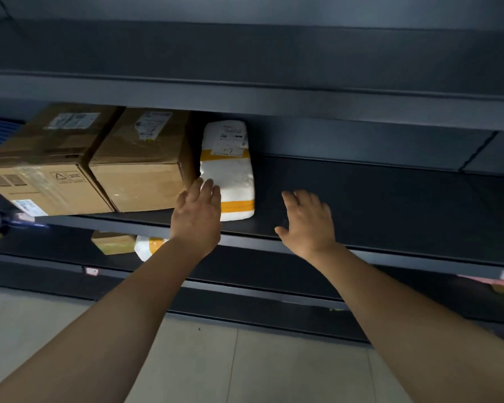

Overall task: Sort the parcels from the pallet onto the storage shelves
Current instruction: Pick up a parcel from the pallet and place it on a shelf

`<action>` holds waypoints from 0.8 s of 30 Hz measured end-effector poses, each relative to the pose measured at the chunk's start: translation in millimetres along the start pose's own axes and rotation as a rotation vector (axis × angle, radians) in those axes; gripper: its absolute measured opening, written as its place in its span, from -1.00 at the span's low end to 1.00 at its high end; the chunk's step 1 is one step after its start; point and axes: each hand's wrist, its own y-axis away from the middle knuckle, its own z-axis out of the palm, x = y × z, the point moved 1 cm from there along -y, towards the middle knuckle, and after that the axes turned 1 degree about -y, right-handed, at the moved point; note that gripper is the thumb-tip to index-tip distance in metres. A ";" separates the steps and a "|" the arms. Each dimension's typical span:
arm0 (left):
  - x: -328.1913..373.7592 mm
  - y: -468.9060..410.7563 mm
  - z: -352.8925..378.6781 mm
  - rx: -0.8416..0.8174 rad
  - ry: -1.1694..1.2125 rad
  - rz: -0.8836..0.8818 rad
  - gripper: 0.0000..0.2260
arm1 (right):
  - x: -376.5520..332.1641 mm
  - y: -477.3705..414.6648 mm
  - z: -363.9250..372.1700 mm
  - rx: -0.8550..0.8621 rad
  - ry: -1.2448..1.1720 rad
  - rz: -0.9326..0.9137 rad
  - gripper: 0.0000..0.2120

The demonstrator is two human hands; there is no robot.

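From the head camera I see my left hand (198,219) spread flat, its fingertips (207,186) over the near left corner of the white bag (229,173); whether they press it or only hover I cannot tell. My right hand (307,221) is also splayed wide and holds nothing, off to the right of the bag and above the bare dark shelf (376,205). The bag lies flat on that middle shelf, just beside the right box (141,167), with its label end toward the back. I judge it soft and light: padded plastic with orange tape bands, likely to sag if lifted by one end, and a bit slick, so I would take it by both long edges or slide it by the near end. The boxes look stiff and heavier, best gripped at the bottom corners. Counted: two cardboard boxes on this shelf, left box (41,170) included, and one white bag. On the shelf below are one smaller box (112,242) and one white bag (149,247).
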 end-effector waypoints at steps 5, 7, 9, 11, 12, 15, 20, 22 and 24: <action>17.8 41.7 -23.8 0.012 0.015 0.142 -0.33 | 8.9 70.9 -26.0 0.002 0.087 0.087 -0.35; 25.9 63.7 -35.9 0.018 0.036 0.201 -0.35 | 11.9 106.8 -36.8 -0.014 0.095 0.148 -0.33; 35.7 86.8 -49.7 0.028 0.052 0.267 -0.38 | 15.3 147.0 -50.1 -0.025 0.097 0.225 -0.31; 47.4 110.0 -64.3 0.031 0.059 0.345 -0.40 | 19.2 190.1 -65.2 -0.022 0.101 0.308 -0.29; 54.4 121.6 -71.9 0.039 0.063 0.384 -0.40 | 21.6 212.4 -72.7 -0.011 0.102 0.348 -0.29; 81.6 157.1 -96.7 0.099 0.084 0.498 -0.41 | 29.8 281.1 -93.6 0.010 0.111 0.463 -0.32; 139.9 222.8 -138.4 0.140 0.107 0.700 -0.43 | 39.5 399.1 -125.8 0.019 0.131 0.651 -0.36; 166.3 250.0 -153.3 0.166 0.140 0.768 -0.43 | 43.5 445.7 -137.7 0.040 0.133 0.724 -0.37; 194.3 278.7 -168.9 0.190 0.165 0.841 -0.43 | 48.1 491.7 -147.0 0.057 0.141 0.796 -0.39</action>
